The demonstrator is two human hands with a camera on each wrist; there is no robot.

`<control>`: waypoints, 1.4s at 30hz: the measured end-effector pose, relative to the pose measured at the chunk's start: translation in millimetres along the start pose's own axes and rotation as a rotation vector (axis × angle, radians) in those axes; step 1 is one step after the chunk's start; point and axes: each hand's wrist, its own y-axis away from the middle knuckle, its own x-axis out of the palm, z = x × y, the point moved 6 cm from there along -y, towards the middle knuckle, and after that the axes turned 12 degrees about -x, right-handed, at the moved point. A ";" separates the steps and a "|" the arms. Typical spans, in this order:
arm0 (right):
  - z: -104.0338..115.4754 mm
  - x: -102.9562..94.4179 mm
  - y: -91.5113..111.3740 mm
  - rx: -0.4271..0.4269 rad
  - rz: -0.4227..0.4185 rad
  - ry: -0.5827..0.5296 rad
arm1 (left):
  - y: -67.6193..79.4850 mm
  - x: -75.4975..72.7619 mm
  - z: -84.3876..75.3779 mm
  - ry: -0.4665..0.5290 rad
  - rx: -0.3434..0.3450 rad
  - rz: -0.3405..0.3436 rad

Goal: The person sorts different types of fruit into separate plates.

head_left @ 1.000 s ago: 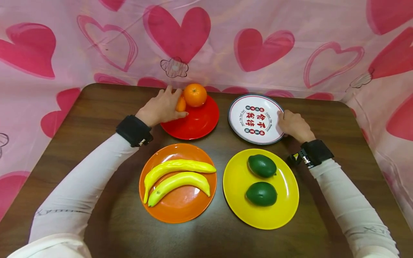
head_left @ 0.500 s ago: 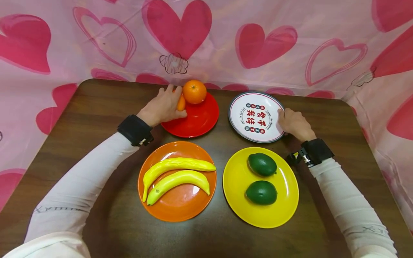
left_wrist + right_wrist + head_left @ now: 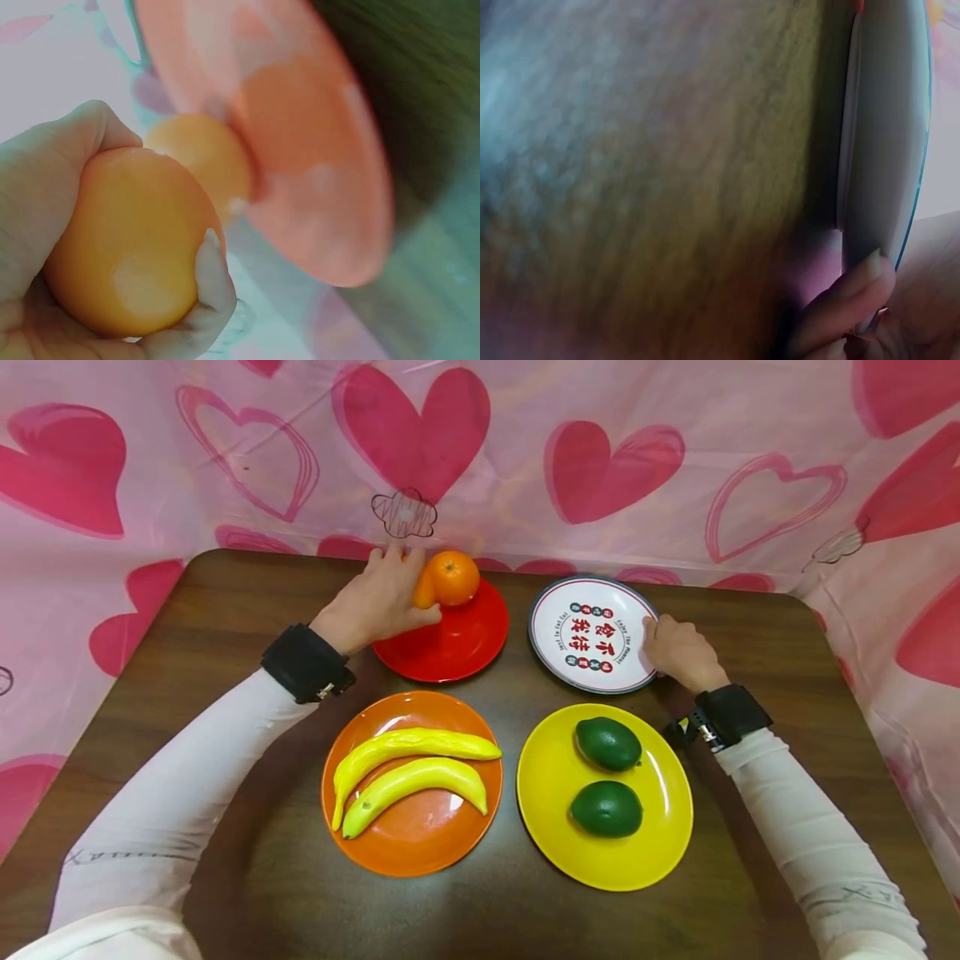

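Observation:
My left hand (image 3: pixel 375 597) grips an orange (image 3: pixel 135 240), its thumb and fingers curled round the fruit over the left side of the red plate (image 3: pixel 450 647). Fingers hide most of that orange in the head view. A second orange (image 3: pixel 453 577) rests on the same plate, just right of the held one. On the other side, my right hand (image 3: pixel 684 652) pinches the right rim of a white plate (image 3: pixel 551 631) with red and dark Chinese characters. In the right wrist view, fingertips (image 3: pixel 862 281) press against the plate's underside near its edge.
Closer to me, an orange plate (image 3: pixel 420 852) bears two yellow bananas (image 3: pixel 420 777). Beside it stands a yellow plate (image 3: pixel 547 835) with two green lemon-shaped fruits (image 3: pixel 607 743). A pink heart-patterned cloth (image 3: pixel 510 518) hangs behind the wooden table (image 3: pixel 780 643).
My left hand has come up slightly with the orange, which shows a little higher beside the second one. The right hand stays at the white plate's rim.

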 end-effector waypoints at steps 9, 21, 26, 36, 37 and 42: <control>7.0 1.9 -0.4 -0.011 0.024 0.003 | 9.8 -6.3 -60.7 -0.005 0.134 -0.032; 6.7 0.4 -0.4 0.002 -0.016 -0.002 | -9.3 22.3 -149.2 -0.049 0.272 0.068; 8.4 0.9 -2.4 -0.008 -0.033 0.000 | -23.6 39.1 -178.9 -0.079 0.306 0.109; 9.1 1.2 -3.3 -0.004 -0.043 0.007 | -38.5 87.5 -204.6 -0.155 0.284 0.214; 9.6 1.1 -3.3 -0.003 -0.041 0.006 | -38.5 89.7 -205.3 -0.171 0.284 0.209; 11.0 -0.4 -3.1 -0.003 -0.040 0.018 | -38.4 94.5 -207.7 -0.212 0.293 0.184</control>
